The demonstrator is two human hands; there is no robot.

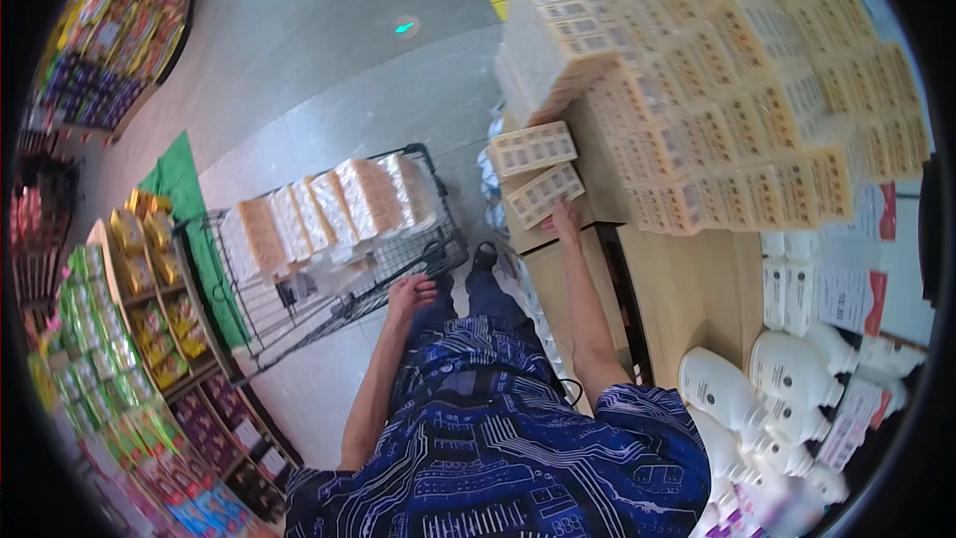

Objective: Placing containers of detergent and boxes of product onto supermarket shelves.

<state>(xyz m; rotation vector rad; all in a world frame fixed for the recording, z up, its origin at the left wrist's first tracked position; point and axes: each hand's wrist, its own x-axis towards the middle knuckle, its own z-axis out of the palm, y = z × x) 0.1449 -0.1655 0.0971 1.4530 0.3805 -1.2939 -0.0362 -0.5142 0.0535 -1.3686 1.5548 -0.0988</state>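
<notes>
My right hand (563, 221) is at the near edge of a cream-coloured printed pack (546, 194) lying tilted on a wooden display surface (532, 241); whether the fingers grip it is unclear. Just beyond lies a similar pack (532, 149), in front of a tall stack of the same packs (556, 37). My left hand (411, 294) hangs over the near side of a black wire shopping cart (441, 239), fingers slightly curled, holding nothing. A row of plastic-wrapped packs (366, 198) fills the top of the cart.
A large wall of cream packs (717, 104) rises on the right. Nearer are white plastic bottles (721, 385) beside a bare wooden shelf (694, 291). At left stand shelves of yellow packets (160, 344) and a green mat (187, 187). Another snack display (112, 30) stands at the far left.
</notes>
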